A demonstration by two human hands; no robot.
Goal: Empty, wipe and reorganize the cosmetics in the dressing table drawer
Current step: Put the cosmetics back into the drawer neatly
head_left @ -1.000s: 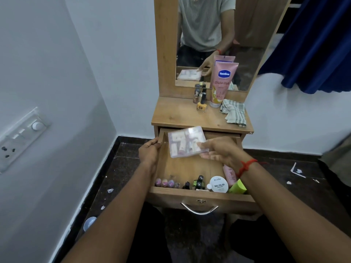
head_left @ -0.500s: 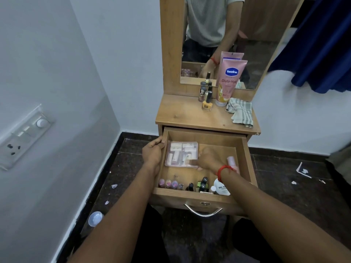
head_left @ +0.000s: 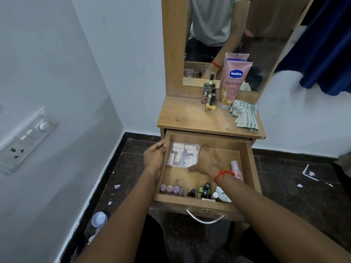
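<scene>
Item: clear cosmetics case (head_left: 181, 155). A second ago it was held above the drawer (head_left: 224, 149); I now log it flat in the far-left corner, long axis left-right. Right hand (head_left: 208, 161) grasps its right edge; left hand (head_left: 153, 156) clasps the drawer's left wall.

The drawer (head_left: 248, 168) is pulled open. A clear box (head_left: 180, 155) of small white and pink tubes lies in its back left corner, little bottles (head_left: 205, 189) stand in a row along its front wall, and a pink bottle (head_left: 236, 168) lies by its right wall. On the tabletop (head_left: 190, 116) stand a tall pink tube (head_left: 232, 84) and a yellow nail polish (head_left: 210, 107), with a striped cloth (head_left: 245, 114) beside them.
</scene>
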